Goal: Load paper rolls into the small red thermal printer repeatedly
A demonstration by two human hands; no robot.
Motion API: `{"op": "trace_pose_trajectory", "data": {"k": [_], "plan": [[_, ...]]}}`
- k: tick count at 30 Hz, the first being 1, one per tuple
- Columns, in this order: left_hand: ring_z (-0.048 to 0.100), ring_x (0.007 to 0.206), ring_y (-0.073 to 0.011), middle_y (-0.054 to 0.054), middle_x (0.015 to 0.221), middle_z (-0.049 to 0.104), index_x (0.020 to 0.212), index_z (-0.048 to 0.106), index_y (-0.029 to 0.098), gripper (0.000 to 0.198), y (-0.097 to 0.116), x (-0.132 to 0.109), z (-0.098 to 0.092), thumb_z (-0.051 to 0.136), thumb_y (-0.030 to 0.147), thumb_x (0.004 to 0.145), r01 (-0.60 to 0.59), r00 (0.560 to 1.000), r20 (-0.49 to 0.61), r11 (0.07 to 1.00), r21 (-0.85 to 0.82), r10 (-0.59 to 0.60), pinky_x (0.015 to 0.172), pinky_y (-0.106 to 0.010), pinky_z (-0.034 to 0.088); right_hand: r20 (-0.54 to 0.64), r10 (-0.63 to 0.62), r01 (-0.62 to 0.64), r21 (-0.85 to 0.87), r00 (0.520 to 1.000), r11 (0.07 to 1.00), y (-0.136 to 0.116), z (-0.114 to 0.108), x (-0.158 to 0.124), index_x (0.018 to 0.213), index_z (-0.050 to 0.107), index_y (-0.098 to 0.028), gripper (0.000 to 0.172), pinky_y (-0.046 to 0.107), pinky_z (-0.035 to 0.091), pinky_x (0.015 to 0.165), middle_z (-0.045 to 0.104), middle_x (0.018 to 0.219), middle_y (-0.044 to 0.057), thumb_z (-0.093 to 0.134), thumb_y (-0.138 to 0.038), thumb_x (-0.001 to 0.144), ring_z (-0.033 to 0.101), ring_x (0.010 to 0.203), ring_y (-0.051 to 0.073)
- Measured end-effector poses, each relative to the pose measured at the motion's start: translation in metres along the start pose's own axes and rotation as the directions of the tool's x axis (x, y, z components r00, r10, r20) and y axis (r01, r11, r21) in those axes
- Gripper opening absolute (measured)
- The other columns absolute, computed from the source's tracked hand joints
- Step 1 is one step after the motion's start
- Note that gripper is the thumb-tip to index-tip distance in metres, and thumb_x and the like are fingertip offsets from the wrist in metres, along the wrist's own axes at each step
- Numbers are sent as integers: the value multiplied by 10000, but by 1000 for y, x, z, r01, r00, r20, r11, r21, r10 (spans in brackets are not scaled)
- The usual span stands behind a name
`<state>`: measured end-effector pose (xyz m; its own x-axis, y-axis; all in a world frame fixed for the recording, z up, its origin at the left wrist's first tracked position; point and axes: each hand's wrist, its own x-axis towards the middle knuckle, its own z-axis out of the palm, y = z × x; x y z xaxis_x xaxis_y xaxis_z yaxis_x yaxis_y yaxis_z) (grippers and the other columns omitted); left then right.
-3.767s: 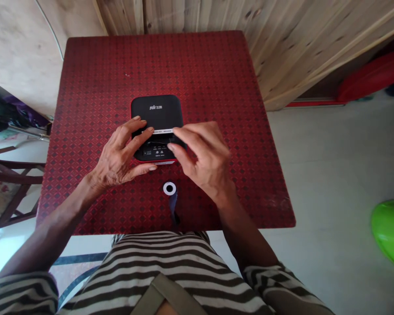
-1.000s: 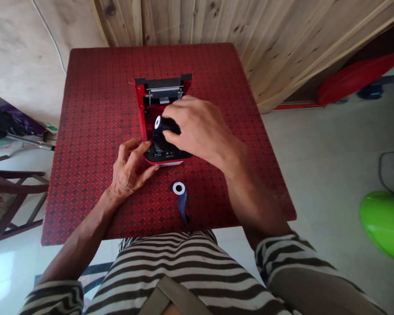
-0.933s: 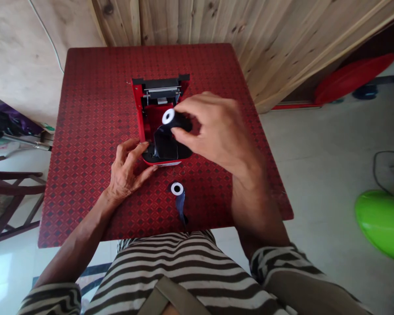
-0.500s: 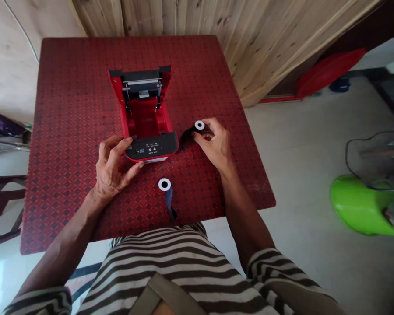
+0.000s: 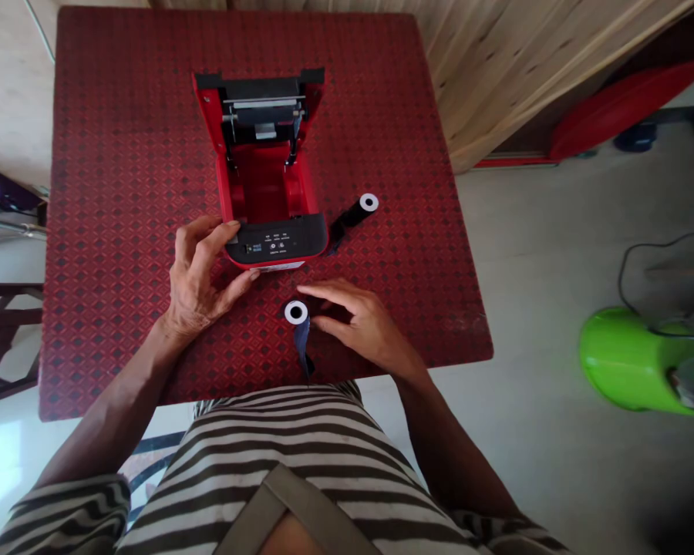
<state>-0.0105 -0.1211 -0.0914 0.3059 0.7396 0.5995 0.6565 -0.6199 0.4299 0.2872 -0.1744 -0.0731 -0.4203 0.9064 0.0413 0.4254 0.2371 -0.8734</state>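
A red and black label printer stands on the table with its lid raised and its red inner bay showing. My left hand grips the printer's front left corner, fingers on the black panel and thumb low at the front. Near the table's front edge stands a dark ribbon roll with a white core, its loose tail trailing toward me. My right hand is beside this roll with thumb and fingers apart, holding nothing. Another black ribbon roll lies right of the printer, its loose end beside the printer's corner.
The table has a red patterned cover. Wood panelling rises behind it. A green bucket sits on the floor to the right, with a dark cable near it. A dark wooden stool is at the left.
My right hand has let go of the ribbon roll right of the printer and moved down and left to the front roll. My left hand stays on the printer. The view has tilted down.
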Motion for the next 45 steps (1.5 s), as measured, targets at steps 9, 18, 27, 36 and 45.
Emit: {"op": "trace_pose_trajectory", "data": {"k": [9, 18, 27, 36, 45], "plan": [[647, 1303, -293, -141, 1405, 626, 1575, 486, 266, 712, 2, 1, 1, 784, 512, 976, -19, 1000, -10, 999, 39, 20, 1105, -478, 617, 88, -102, 101, 12, 991, 995, -3, 6, 17, 1247, 769, -246, 303, 435, 626, 1024, 826, 1170, 48, 827, -243, 950, 761, 1090, 213], [666, 1285, -278, -125, 1409, 604, 1564, 508, 274, 651, 3, -3, 4, 728, 531, 1008, 16, 1000, -21, 1000, -5, -16, 1102, -482, 637, -2, -349, 291, -546, 937, 786, -66, -48, 95, 1376, 673, -231, 343, 572, 551, 1120, 751, 1265, 97, 639, -193, 1037, 676, 1221, 315], [656, 1324, -284, -128, 1418, 595, 1557, 501, 274, 645, 3, -6, 7, 726, 530, 1009, 44, 999, -3, 999, -3, -44, 1123, -481, 642, 239, -122, 262, -746, 963, 612, -62, -22, 166, 1056, 768, -129, 237, 511, 525, 1060, 770, 1058, 144, 544, -58, 1021, 650, 1176, 326], [673, 1297, -281, -138, 1399, 610, 1549, 519, 265, 657, 4, -5, 7, 745, 535, 995, 46, 999, -13, 999, -1, -46, 1102, -470, 652, 226, -259, 342, -694, 939, 633, -33, -18, 176, 909, 773, -172, 271, 495, 565, 951, 719, 884, 128, 551, -106, 1051, 670, 1028, 317], [673, 1288, -279, -142, 1393, 602, 1578, 492, 265, 664, 6, -5, 7, 726, 523, 1013, 32, 999, -14, 999, -8, -32, 1065, -448, 663, 210, -355, 404, -629, 911, 665, -1, -16, 196, 884, 787, -201, 226, 409, 613, 863, 708, 826, 93, 629, -216, 1044, 694, 873, 244]]}}
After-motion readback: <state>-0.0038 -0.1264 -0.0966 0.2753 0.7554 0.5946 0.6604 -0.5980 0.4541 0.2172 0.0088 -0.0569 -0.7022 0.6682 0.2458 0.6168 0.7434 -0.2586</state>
